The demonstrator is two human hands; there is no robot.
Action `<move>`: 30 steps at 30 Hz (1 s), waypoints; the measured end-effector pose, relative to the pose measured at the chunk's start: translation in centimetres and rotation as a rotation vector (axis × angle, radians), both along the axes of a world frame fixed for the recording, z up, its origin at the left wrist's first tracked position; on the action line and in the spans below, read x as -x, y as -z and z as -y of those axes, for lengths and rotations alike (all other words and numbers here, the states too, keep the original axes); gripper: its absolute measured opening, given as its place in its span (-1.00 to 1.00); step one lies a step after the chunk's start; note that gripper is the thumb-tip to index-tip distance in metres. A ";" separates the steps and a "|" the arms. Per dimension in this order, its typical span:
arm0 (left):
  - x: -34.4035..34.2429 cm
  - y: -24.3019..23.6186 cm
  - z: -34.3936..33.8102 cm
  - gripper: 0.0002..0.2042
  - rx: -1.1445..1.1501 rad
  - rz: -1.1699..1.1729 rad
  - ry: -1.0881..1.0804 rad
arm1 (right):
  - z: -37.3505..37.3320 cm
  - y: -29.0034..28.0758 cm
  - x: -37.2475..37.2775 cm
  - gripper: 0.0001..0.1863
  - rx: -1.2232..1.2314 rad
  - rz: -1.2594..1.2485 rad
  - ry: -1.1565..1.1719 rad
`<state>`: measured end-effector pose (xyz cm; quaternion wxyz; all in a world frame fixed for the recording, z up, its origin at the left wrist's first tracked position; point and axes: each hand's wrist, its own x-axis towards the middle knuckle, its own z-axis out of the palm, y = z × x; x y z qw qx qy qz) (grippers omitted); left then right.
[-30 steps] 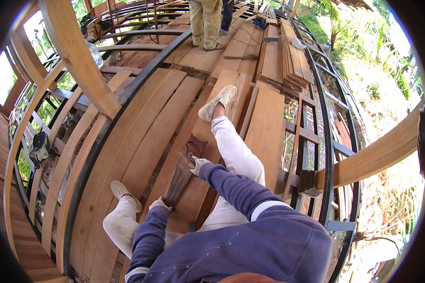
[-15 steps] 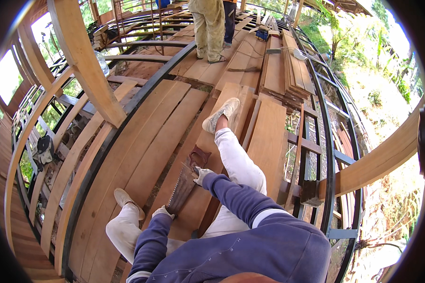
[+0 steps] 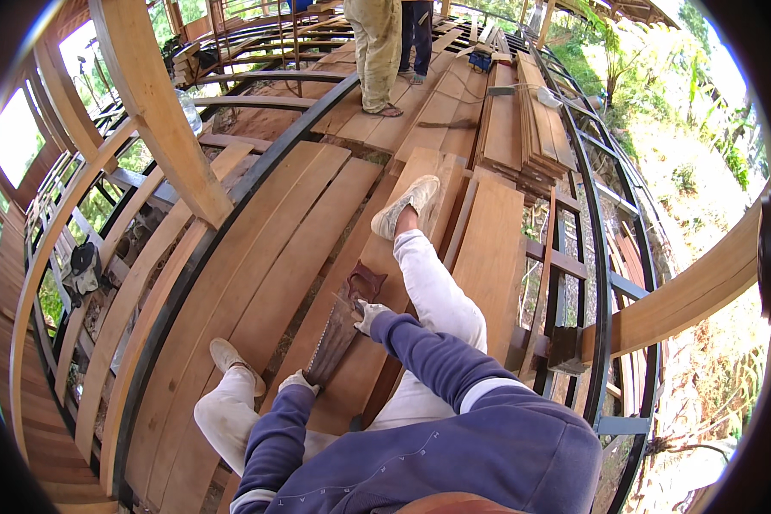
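A hand saw [image 3: 332, 338] with a dark brown wooden handle [image 3: 364, 281] lies slantwise over the planks before me, its handle away from me and its toothed edge to the left. My left hand [image 3: 298, 381], gloved in a pale colour, is closed on the near, narrow end of the blade. My right hand [image 3: 369, 318], in a similar glove, is closed at the blade just below the handle. Something small and thin seems to be in its fingers, but I cannot make out what. The saw and both hands are between my spread legs.
Long brown planks [image 3: 257, 257] form the floor, with gaps between some. A stack of boards [image 3: 544, 128] lies at the far right. A wooden post [image 3: 158, 111] rises at left beside a black metal beam [image 3: 231, 223]. Two people [image 3: 373, 60] stand at the far end.
My right hand shifts only slightly along the saw; the left hand keeps its hold on the blade. At the far end, the two people's legs have changed position a little.
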<state>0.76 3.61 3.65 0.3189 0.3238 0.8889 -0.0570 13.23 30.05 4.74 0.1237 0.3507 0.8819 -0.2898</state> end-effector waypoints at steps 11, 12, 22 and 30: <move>0.0 0.1 -0.1 -0.30 -0.022 -0.002 -0.017 | -0.2 -0.2 0.0 -0.16 0.035 0.016 0.005; 0.1 0.0 0.0 -0.29 -0.027 0.009 -0.017 | -0.1 -0.6 0.1 -0.15 0.044 0.033 -0.001; 0.1 0.1 0.0 -0.24 -0.017 0.020 -0.020 | 0.0 -0.5 -0.1 -0.15 0.040 0.027 0.002; 0.3 1.1 -0.1 -0.20 -0.068 0.016 -0.092 | 0.0 -1.0 -0.3 -0.17 0.009 -0.115 0.016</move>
